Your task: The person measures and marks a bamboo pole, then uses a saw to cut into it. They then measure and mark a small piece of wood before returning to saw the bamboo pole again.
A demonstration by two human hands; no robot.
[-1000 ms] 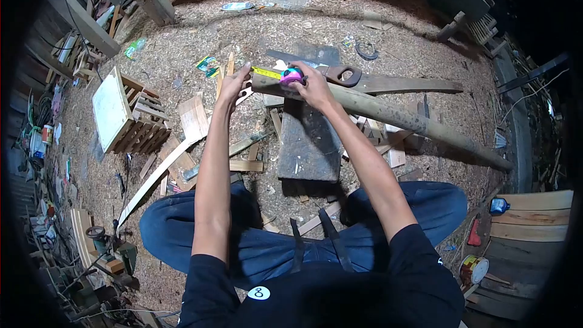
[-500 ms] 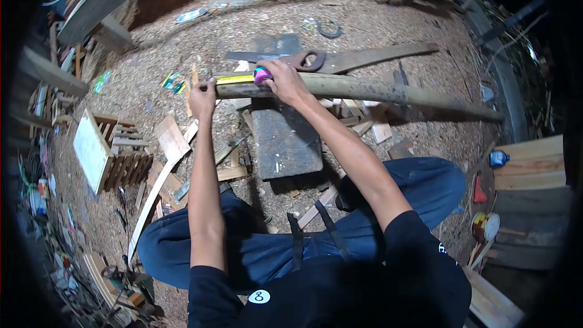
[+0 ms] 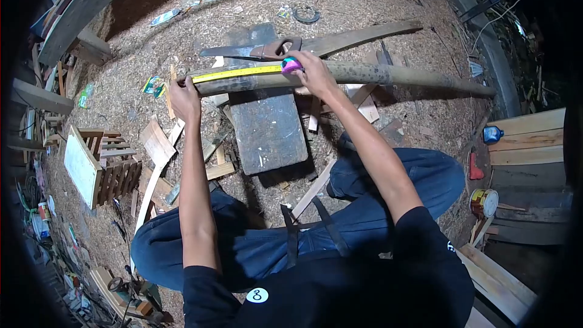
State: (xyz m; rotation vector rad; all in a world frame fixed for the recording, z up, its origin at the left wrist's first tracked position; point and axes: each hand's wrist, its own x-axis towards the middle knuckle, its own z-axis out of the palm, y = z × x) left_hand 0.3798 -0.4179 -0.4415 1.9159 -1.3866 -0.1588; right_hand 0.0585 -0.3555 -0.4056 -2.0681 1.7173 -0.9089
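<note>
A long bamboo pole (image 3: 425,78) lies crosswise in front of me over a worn wooden block (image 3: 268,136). My right hand (image 3: 316,75) grips the pink-and-teal case of a tape measure (image 3: 290,66) just above the pole. Its yellow blade (image 3: 237,73) is drawn out leftward along the bamboo. At the pole's left end, my left hand (image 3: 184,99) is closed with its fingers pinching the blade's tip against the pole. Just beyond the pole lies a handsaw (image 3: 282,47) with a brown handle.
Wood offcuts (image 3: 158,143) and shavings cover the ground around the block. A slatted wooden piece with a pale top (image 3: 81,161) stands at left. On the right are a blue bottle (image 3: 492,134), a tin can (image 3: 484,203) and boards (image 3: 528,136). A curved plank (image 3: 370,36) lies beyond the pole.
My right hand has slid rightward along the pole with the tape case, so more yellow blade shows. My left hand stays at the pole's left end. The view has shifted slightly.
</note>
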